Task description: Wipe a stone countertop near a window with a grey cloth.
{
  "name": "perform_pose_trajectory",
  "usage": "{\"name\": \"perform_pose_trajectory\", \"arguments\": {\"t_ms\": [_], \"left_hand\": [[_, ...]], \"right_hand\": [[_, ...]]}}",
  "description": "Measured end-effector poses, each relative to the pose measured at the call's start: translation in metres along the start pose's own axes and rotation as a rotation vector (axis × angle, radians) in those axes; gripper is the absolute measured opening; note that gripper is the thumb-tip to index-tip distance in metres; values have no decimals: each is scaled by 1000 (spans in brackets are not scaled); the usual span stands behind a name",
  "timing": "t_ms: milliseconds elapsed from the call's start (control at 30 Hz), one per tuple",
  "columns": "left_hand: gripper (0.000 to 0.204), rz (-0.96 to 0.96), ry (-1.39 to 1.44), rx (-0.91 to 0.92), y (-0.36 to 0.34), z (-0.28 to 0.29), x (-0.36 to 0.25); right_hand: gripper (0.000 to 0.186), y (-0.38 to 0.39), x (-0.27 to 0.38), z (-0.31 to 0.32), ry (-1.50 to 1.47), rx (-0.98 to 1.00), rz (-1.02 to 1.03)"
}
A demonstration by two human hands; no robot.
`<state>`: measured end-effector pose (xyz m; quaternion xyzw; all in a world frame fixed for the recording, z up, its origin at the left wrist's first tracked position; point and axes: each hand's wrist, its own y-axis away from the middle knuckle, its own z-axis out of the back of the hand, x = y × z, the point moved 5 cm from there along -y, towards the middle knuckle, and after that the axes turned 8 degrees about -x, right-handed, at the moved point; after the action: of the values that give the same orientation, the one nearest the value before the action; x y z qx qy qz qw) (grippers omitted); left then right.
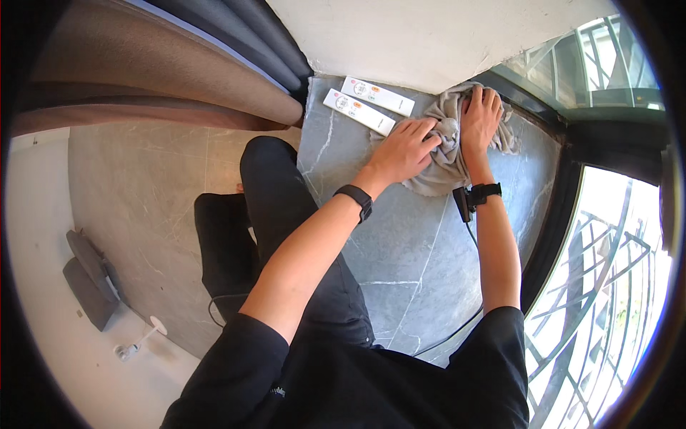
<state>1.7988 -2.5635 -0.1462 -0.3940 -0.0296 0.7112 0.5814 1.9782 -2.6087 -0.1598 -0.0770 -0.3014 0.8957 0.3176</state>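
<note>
A crumpled grey cloth [434, 179] lies on the grey marbled stone ledge [389, 243], near the corner by the window. My left hand [404, 151] is closed on the cloth's left side, its fingers curled into a raised fold. Further right, my right hand [480, 123] presses down on the cloth, fingers bent over its far part. Two white remote controls [379, 96] [359, 112] lie side by side, buttons up, just beyond my left hand. The nearer one's right end comes close to my left fingers and the cloth.
Brown curtains [179, 64] hang at the upper left, beside a pale wall [400, 36]. A dark window frame [564, 207] borders the ledge on the right. A black cable [457, 330] runs along the ledge under my right arm. My bent legs [286, 207] are at the ledge's left.
</note>
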Motion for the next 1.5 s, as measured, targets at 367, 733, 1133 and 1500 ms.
{"name": "perform_pose_trajectory", "arguments": {"t_ms": [367,733,1133,1500], "left_hand": [[31,18,9,20,-1,0,1],[31,-16,8,25,-5,-7,-4],[43,-170,-229,211,14,-18,-7],[49,-211,-58,321,-66,-90,-35]], "right_hand": [[25,-3,3,5,-61,-18,4],[20,-6,11,19,-408,39,163],[41,13,-51,17,-529,204,155],[37,46,-228,24,-240,66,-242]]}}
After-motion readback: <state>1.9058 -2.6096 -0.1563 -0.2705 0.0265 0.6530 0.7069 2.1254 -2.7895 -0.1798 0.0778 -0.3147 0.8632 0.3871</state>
